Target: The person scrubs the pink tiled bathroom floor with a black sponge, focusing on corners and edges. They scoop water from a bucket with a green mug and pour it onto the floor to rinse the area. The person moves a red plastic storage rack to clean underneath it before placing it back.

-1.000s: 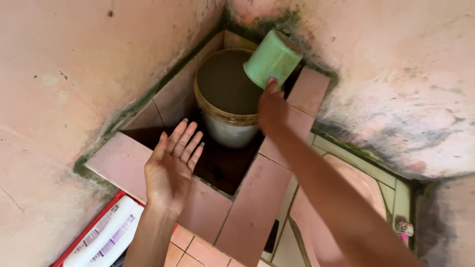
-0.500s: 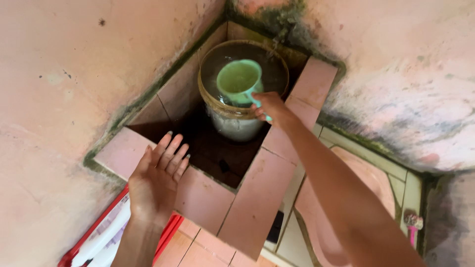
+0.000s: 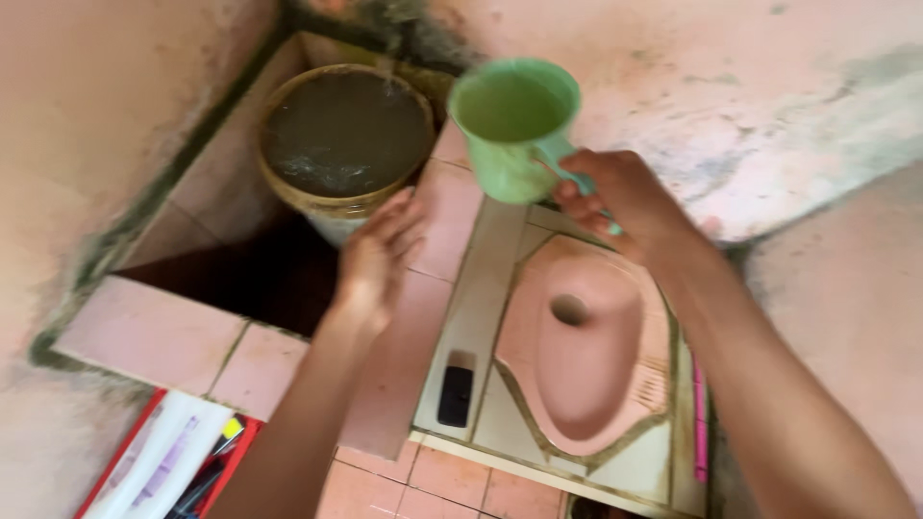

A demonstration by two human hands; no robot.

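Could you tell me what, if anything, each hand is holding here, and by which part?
The right hand holds the green cup by its side handle. The left hand is open and holds nothing.

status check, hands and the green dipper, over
Right hand grips green dipper by handle, upright above squat toilet. Left hand open, empty, beside bucket. Nothing blocking.

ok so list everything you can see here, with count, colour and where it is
scoop: one, green, held up by its handle, right of the bucket
bucket: one, whitish with yellowish rim, full of murky water, in the tiled basin
tiled basin: one, pink, left corner
squat toilet: one, pink, in the floor at the right
red tray: one, bottom left, holding bottles
brush: one, pink, right of the toilet
left hand: open, over the basin edge
right hand: grips the scoop handle
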